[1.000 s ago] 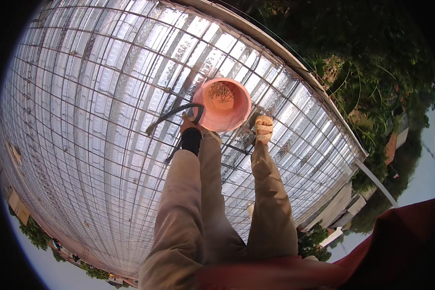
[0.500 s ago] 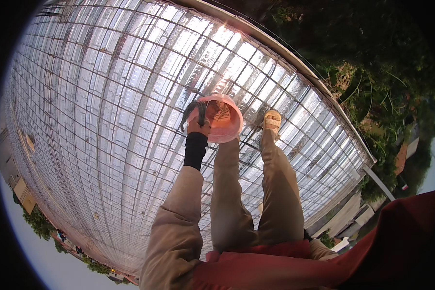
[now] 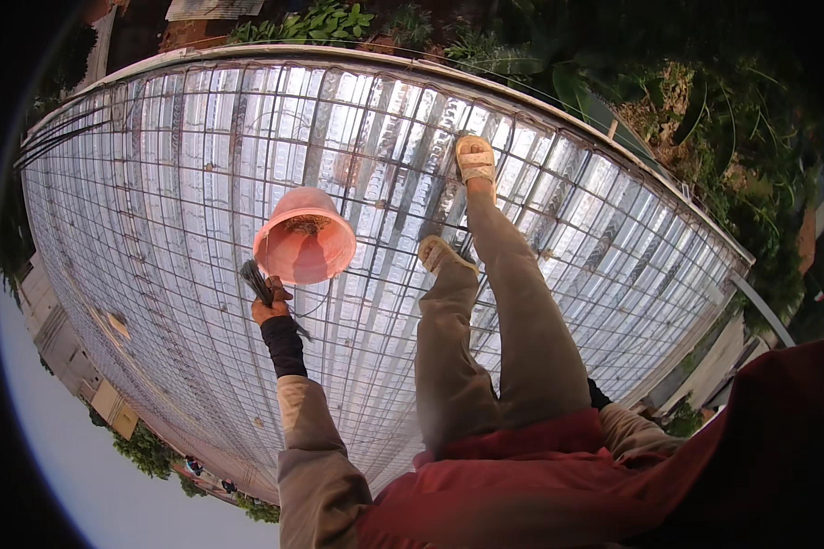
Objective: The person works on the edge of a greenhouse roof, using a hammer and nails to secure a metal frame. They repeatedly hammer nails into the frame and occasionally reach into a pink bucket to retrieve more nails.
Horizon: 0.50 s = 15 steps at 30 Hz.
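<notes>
Over the shiny mesh-covered roof [image 3: 156, 183], the outstretched left hand [image 3: 270, 302] grips a pink bucket [image 3: 304, 245] and dark ties [image 3: 254, 279]; right hand unseen.

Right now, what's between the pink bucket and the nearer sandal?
In the head view, nothing loose lies between the pink bucket and the nearer sandal: only the rebar grid over shiny metal decking.

Left arm [image 3: 307, 430]: khaki-tan long sleeve, loose and creased, over a black fitted cuff [image 3: 283, 343] covering the wrist up to the left hand [image 3: 270, 306]. Torso: red garment [image 3: 558, 476], lower right. Legs: khaki-tan trousers [image 3: 494, 348], wrinkled at the knees. Feet: pale beige strapped sandals, near one [image 3: 441, 253], far one [image 3: 475, 158]. Right hand not seen.
</notes>
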Available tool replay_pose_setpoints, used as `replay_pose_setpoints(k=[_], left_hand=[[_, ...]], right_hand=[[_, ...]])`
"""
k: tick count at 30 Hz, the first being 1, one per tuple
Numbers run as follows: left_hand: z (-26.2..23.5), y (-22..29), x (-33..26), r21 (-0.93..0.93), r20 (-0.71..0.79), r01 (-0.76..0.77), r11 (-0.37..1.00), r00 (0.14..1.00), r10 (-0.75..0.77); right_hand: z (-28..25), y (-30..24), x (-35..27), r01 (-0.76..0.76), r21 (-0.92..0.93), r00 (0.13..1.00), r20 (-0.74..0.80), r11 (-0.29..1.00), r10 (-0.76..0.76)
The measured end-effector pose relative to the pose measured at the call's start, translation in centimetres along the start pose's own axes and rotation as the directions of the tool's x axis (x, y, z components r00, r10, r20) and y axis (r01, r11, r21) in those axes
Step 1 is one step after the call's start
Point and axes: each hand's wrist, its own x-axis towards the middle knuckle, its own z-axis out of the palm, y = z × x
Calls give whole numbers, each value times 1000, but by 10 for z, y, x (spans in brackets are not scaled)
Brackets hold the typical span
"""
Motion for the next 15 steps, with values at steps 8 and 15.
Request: replay_pose_setpoints(k=[8, 15], left_hand=[[-46, -22, 109, 352, -34, -95, 931, 993, 114], [-11, 13, 226, 465, 174, -186, 866, 978, 117]], right_hand=[[-65, -65, 24, 17, -6, 1000, -4, 1000, -17], [-105, -161, -7, -113, 399, 991, -24, 910, 133]])
